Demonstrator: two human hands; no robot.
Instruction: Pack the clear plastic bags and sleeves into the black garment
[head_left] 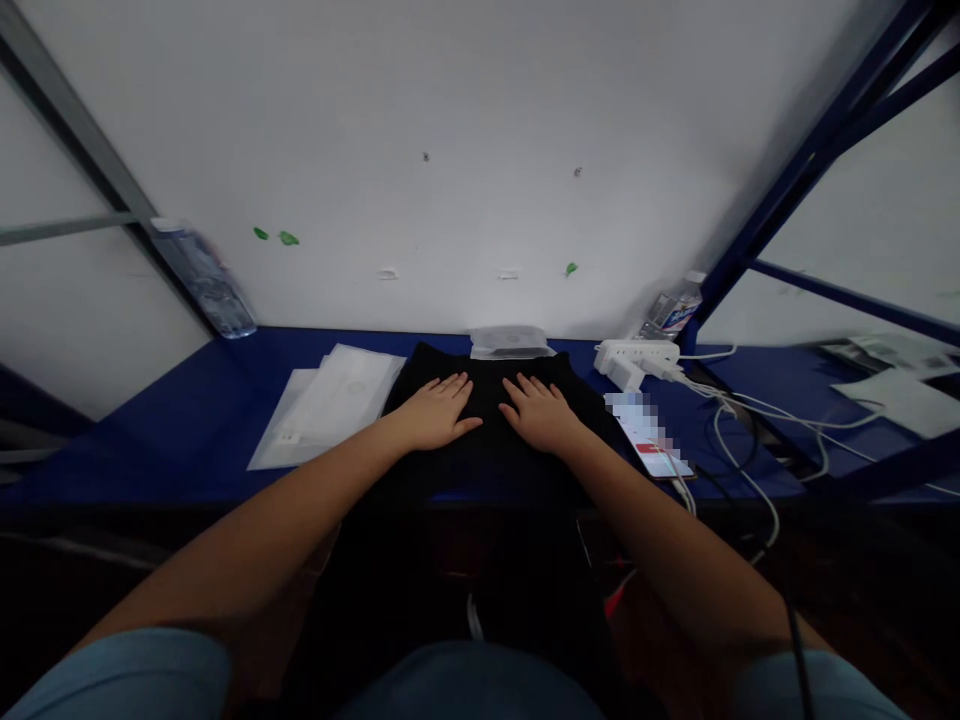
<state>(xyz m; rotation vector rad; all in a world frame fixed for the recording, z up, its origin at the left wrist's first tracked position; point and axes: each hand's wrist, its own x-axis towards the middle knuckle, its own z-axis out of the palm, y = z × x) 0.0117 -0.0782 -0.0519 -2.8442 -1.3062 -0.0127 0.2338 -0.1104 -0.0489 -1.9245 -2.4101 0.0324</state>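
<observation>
A black garment [491, 395] is spread on the blue table, its far edge near the wall and its near part blending into the dark at the table's front edge. Its exact kind I cannot make out. My left hand [440, 412] lies flat on its left half, fingers stretched out and pointing away from me. On the right half, my right hand [541, 414] rests palm down with its fingers spread. The two thumbs point towards each other, with black cloth between them. Just beyond the garment sits a folded clear plastic bag [512, 343].
Flat clear plastic bags [341, 400] lie to the left. A tall water bottle [206, 280] stands at the back left, another bottle [673, 305] at the back right. A white power strip [637, 355], a lit phone [649, 435] and loose cables [757, 495] are on the right.
</observation>
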